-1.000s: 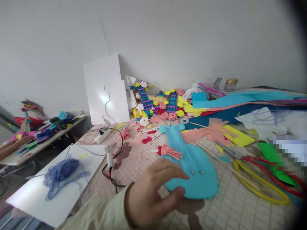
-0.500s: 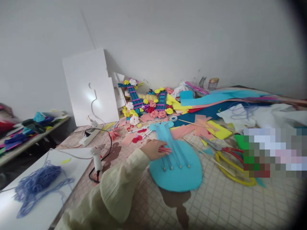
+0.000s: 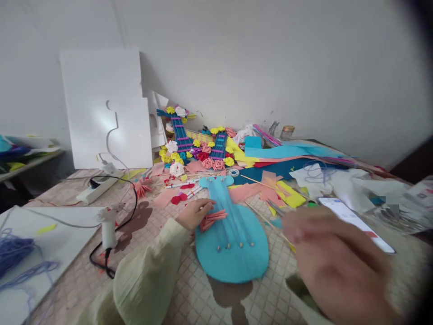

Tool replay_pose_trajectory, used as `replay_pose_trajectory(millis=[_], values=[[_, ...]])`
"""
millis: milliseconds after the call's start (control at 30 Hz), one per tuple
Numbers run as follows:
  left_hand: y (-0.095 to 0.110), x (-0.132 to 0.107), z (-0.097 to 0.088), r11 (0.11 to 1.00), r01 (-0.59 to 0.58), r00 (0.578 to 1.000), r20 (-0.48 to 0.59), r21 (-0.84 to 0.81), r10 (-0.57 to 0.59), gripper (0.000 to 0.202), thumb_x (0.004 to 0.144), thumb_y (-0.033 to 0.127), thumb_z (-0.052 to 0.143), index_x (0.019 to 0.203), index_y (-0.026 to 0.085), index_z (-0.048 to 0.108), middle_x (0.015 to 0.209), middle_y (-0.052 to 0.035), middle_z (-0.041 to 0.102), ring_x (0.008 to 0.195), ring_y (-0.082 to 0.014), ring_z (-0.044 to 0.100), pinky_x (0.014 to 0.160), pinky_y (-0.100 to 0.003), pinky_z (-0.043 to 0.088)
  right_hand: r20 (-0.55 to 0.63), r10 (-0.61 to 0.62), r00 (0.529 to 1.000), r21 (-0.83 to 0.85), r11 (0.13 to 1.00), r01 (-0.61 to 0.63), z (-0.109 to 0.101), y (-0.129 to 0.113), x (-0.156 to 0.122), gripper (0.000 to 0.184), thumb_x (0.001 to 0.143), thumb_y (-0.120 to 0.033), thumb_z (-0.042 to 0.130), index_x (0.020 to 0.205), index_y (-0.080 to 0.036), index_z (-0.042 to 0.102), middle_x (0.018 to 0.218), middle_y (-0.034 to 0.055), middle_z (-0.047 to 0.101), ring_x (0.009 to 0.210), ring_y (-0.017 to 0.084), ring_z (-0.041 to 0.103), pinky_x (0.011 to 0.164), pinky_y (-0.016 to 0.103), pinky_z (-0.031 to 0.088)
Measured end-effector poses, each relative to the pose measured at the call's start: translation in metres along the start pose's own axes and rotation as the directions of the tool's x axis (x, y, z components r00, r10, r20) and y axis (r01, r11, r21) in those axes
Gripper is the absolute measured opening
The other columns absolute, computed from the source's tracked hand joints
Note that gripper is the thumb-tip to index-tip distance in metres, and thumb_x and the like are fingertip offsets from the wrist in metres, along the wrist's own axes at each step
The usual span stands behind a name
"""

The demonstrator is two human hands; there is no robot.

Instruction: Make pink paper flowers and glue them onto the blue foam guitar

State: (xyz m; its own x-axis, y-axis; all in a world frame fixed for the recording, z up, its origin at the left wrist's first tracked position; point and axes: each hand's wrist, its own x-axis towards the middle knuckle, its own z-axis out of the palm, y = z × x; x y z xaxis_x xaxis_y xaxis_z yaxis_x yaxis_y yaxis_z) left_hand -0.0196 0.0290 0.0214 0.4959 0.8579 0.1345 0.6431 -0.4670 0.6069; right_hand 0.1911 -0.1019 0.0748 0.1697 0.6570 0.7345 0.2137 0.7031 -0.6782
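A blue guitar-shaped cutout (image 3: 233, 264) lies on the table, with several thin blue strings running down it to small pale knobs. My left hand (image 3: 194, 214) is at its left edge, fingers curled on a bundle of pink paper strips (image 3: 214, 219) that fans out over the blue body. In the right foreground my right hand (image 3: 334, 262) is large and smeared by motion; its fingers cannot be made out. Just beyond it show the blades of scissors (image 3: 274, 207), their handles hidden behind the hand. A phone (image 3: 356, 223) lies to the right of that hand.
A white glue gun (image 3: 108, 228) with a black cord stands at left, near a power strip (image 3: 96, 188). Blue yarn (image 3: 16, 253) lies on a white board. Two small flower-trimmed guitars (image 3: 181, 131) and coloured paper scraps (image 3: 291, 194) fill the back.
My right hand has come into view from the lower right, covering the scissors' handles and the yellow loop. The view has swung right. My left hand has shifted slightly left on the blue guitar.
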Motion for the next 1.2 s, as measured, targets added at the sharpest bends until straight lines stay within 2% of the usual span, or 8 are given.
replay_pose_trajectory(millis=[167, 300, 433, 567, 700, 800, 1000, 1200], values=[[-0.014, -0.008, -0.002, 0.999, 0.001, 1.000, -0.002, -0.043, -0.001, 0.033, 0.079, 0.035, 0.045, 0.100, 0.015, 0.060, 0.097, -0.0078, 0.066, 0.089, -0.0197, 0.060, 0.075, -0.029, 0.047, 0.188, 0.166, 0.968, -0.010, 0.986, -0.167, 0.050, 0.054, 0.054, 0.015, 0.081, -0.021, 0.048, 0.077, -0.021, 0.063, 0.075, 0.0016, 0.059, 0.066, 0.013, 0.054, 0.056, 0.026, 0.043], [-0.018, -0.016, -0.004, 0.997, -0.075, 0.997, 0.025, -0.011, 0.076, 0.040, 0.068, 0.038, 0.058, 0.099, 0.014, 0.059, 0.086, -0.0078, 0.067, 0.079, -0.0210, 0.060, 0.073, -0.033, 0.046, 0.273, 0.274, 0.922, -0.103, 0.961, -0.256, 0.066, 0.103, 0.047, 0.015, 0.080, -0.026, 0.049, 0.081, -0.018, 0.062, 0.074, 0.0030, 0.059, 0.069, 0.015, 0.055, 0.060, 0.027, 0.044], [-0.015, -0.020, 0.001, 0.995, -0.102, 0.995, 0.020, -0.007, 0.102, 0.045, 0.065, 0.033, 0.061, 0.105, 0.013, 0.055, 0.087, -0.0088, 0.064, 0.082, -0.0218, 0.058, 0.075, -0.037, 0.045, 0.264, 0.294, 0.918, -0.156, 0.953, -0.261, 0.059, 0.128, 0.027, 0.013, 0.078, -0.026, 0.051, 0.080, -0.018, 0.062, 0.079, 0.0046, 0.060, 0.071, 0.015, 0.056, 0.063, 0.029, 0.045], [-0.009, -0.020, 0.007, 0.989, -0.118, 0.989, -0.100, -0.087, 0.109, 0.047, 0.064, 0.023, 0.060, 0.110, 0.015, 0.052, 0.088, -0.0067, 0.057, 0.077, -0.0179, 0.055, 0.070, -0.032, 0.046, 0.299, 0.376, 0.877, -0.158, 0.926, -0.344, 0.052, 0.129, 0.020, 0.018, 0.078, -0.030, 0.052, 0.090, -0.019, 0.059, 0.085, 0.0056, 0.060, 0.078, 0.017, 0.057, 0.066, 0.030, 0.047], [-0.003, -0.020, 0.010, 0.976, -0.172, 0.958, -0.255, -0.136, 0.134, 0.046, 0.065, 0.018, 0.060, 0.109, 0.015, 0.052, 0.083, -0.0041, 0.051, 0.074, -0.0153, 0.052, 0.066, -0.029, 0.046, 0.415, 0.471, 0.778, -0.100, 0.874, -0.475, 0.056, 0.122, 0.018, 0.037, 0.074, -0.034, 0.057, 0.108, -0.019, 0.051, 0.100, 0.0081, 0.058, 0.089, 0.019, 0.057, 0.074, 0.032, 0.048], [0.000, -0.021, 0.011, 0.963, -0.217, 0.940, -0.299, -0.159, 0.162, 0.044, 0.065, 0.016, 0.061, 0.108, 0.016, 0.053, 0.086, -0.0047, 0.049, 0.077, -0.0153, 0.051, 0.068, -0.029, 0.046, 0.489, 0.474, 0.732, -0.023, 0.846, -0.533, 0.061, 0.116, 0.014, 0.037, 0.073, -0.033, 0.060, 0.106, -0.019, 0.052, 0.100, 0.0071, 0.060, 0.090, 0.019, 0.058, 0.076, 0.031, 0.049], [0.006, -0.022, 0.010, 0.937, -0.260, 0.941, -0.280, -0.234, 0.191, 0.039, 0.068, 0.025, 0.062, 0.105, 0.015, 0.054, 0.095, -0.0090, 0.056, 0.087, -0.0192, 0.054, 0.076, -0.034, 0.046, 0.446, 0.408, 0.796, 0.014, 0.887, -0.462, 0.062, 0.107, 0.010, 0.026, 0.074, -0.029, 0.060, 0.098, -0.020, 0.055, 0.094, 0.0052, 0.062, 0.088, 0.018, 0.059, 0.074, 0.030, 0.050], [0.008, -0.023, 0.010, 0.946, -0.193, 0.949, -0.293, -0.259, 0.113, 0.020, 0.078, 0.025, 0.054, 0.093, 0.014, 0.058, 0.084, -0.0079, 0.062, 0.076, -0.0158, 0.056, 0.068, -0.030, 0.047, 0.428, 0.388, 0.817, -0.027, 0.908, -0.417, 0.061, 0.105, 0.008, 0.026, 0.074, -0.027, 0.059, 0.100, -0.021, 0.054, 0.095, 0.0058, 0.061, 0.084, 0.017, 0.059, 0.072, 0.030, 0.051]])
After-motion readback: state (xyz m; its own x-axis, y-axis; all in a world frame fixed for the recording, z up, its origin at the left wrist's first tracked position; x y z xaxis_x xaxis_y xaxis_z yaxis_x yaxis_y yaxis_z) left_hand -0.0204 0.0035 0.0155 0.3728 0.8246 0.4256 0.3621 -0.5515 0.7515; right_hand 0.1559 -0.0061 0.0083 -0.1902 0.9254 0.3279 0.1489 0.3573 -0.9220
